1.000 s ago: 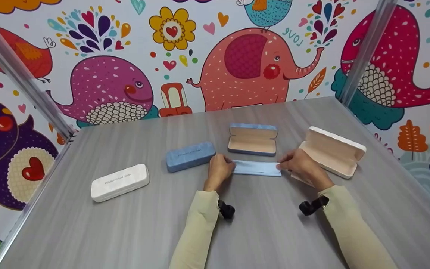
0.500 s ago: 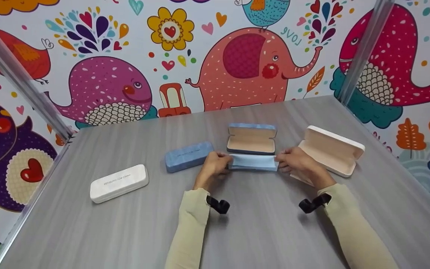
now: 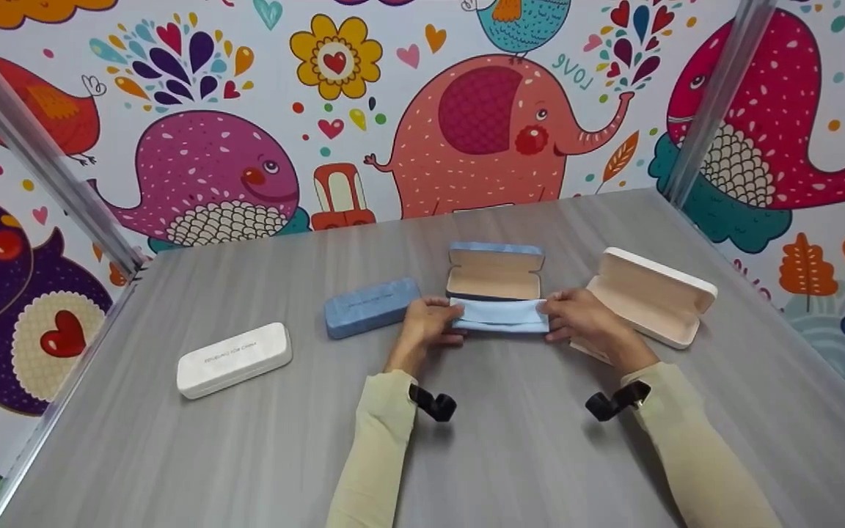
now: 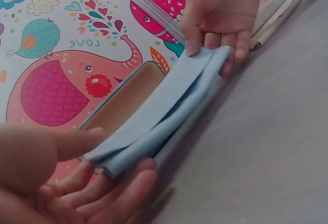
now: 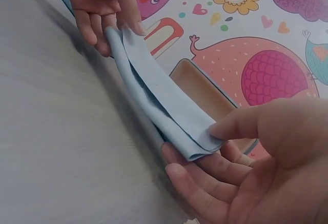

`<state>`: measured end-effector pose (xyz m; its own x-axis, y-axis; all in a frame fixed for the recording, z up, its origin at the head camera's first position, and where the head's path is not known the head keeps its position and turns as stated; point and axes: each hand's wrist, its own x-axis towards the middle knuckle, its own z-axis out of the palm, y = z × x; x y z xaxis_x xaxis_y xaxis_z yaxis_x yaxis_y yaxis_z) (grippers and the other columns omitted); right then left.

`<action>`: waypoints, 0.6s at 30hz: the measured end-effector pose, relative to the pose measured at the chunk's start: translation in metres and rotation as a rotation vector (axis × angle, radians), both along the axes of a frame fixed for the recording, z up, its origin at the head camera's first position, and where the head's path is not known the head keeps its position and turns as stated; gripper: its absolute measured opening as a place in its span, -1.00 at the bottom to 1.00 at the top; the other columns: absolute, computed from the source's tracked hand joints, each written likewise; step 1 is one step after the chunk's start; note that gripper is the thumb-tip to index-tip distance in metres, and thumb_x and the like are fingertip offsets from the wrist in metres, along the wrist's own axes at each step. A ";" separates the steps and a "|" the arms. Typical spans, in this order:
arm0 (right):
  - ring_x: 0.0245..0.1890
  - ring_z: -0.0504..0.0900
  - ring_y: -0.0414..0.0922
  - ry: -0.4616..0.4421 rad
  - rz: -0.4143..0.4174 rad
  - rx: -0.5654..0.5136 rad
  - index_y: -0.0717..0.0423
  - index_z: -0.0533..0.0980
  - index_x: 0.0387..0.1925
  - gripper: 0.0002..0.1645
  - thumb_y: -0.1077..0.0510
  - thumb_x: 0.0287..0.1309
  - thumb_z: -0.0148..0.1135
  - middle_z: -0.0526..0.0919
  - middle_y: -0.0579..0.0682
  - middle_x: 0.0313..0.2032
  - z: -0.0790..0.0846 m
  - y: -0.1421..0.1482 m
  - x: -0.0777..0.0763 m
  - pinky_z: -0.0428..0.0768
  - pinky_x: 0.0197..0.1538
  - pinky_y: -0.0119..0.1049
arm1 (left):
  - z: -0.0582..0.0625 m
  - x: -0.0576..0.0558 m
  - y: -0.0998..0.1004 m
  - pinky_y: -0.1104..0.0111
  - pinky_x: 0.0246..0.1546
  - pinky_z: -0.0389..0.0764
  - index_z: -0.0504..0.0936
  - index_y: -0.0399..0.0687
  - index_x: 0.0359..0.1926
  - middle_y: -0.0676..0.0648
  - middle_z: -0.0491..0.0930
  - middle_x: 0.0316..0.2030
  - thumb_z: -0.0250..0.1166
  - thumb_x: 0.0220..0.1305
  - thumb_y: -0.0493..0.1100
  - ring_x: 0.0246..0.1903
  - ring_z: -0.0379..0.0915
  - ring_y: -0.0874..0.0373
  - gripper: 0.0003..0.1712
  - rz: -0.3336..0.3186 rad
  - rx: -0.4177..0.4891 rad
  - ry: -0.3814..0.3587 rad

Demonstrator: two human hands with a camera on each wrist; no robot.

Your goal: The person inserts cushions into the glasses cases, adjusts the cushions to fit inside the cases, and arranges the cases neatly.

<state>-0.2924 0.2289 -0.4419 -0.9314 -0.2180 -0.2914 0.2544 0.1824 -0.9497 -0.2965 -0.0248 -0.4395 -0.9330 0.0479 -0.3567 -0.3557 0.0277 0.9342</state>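
Observation:
A light blue folded cloth [image 3: 503, 314] is stretched between both hands, with its folded layers showing along the long side in the wrist views. My left hand [image 3: 426, 324] pinches its left end, thumb on top and fingers beneath. At the opposite end, my right hand [image 3: 585, 317] pinches it the same way. Just behind the cloth stands an open blue glasses case [image 3: 496, 270] with a tan lining; the cloth overlaps its front edge in the head view. In the left wrist view the cloth [image 4: 164, 106] is held above the grey table.
A closed blue glasses case [image 3: 371, 306] lies left of the left hand, and a closed white glasses case [image 3: 235, 359] farther left. An open white glasses case [image 3: 653, 297] stands behind the right hand. A patterned wall [image 3: 364, 132] borders the grey table [image 3: 261, 455] at the back.
The cloth, flat on the table a second ago, has been lifted by both hands and moved back toward the open blue case. The cases have stayed where they were.

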 end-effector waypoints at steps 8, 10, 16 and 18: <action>-0.43 0.52 -0.22 0.026 -0.004 0.002 0.31 0.29 -0.13 -0.72 0.29 0.16 0.11 0.47 -0.06 -0.43 -0.003 -0.003 0.001 0.62 -0.32 -0.32 | -0.003 -0.002 0.002 0.25 -0.40 0.66 0.45 -0.31 -0.07 -0.09 0.45 -0.46 0.26 0.06 -0.45 -0.52 0.51 0.17 -0.65 0.062 0.008 0.035; -0.45 0.50 -0.22 0.028 -0.007 0.000 0.34 0.28 -0.09 -0.67 0.31 0.14 0.11 0.46 -0.07 -0.44 -0.004 -0.003 0.001 0.61 -0.33 -0.34 | -0.004 -0.003 0.003 0.25 -0.39 0.66 0.45 -0.30 -0.06 -0.10 0.45 -0.45 0.25 0.06 -0.47 -0.52 0.52 0.16 -0.63 0.062 0.003 0.035; -0.46 0.50 -0.23 0.033 -0.004 0.017 0.42 0.25 0.05 -0.48 0.33 0.07 0.18 0.50 -0.09 -0.40 -0.002 -0.002 0.002 0.59 -0.36 -0.38 | -0.003 -0.003 0.003 0.23 -0.36 0.66 0.44 -0.31 -0.03 -0.13 0.45 -0.44 0.23 0.03 -0.52 -0.51 0.53 0.12 -0.58 0.060 0.016 0.047; -0.45 0.50 -0.24 0.032 -0.008 0.022 0.44 0.25 0.09 -0.44 0.34 0.05 0.20 0.53 -0.09 -0.38 0.000 -0.001 0.001 0.59 -0.36 -0.39 | -0.002 -0.003 0.005 0.22 -0.35 0.66 0.44 -0.31 -0.03 -0.15 0.47 -0.44 0.23 0.02 -0.54 -0.51 0.52 0.12 -0.57 0.059 0.026 0.057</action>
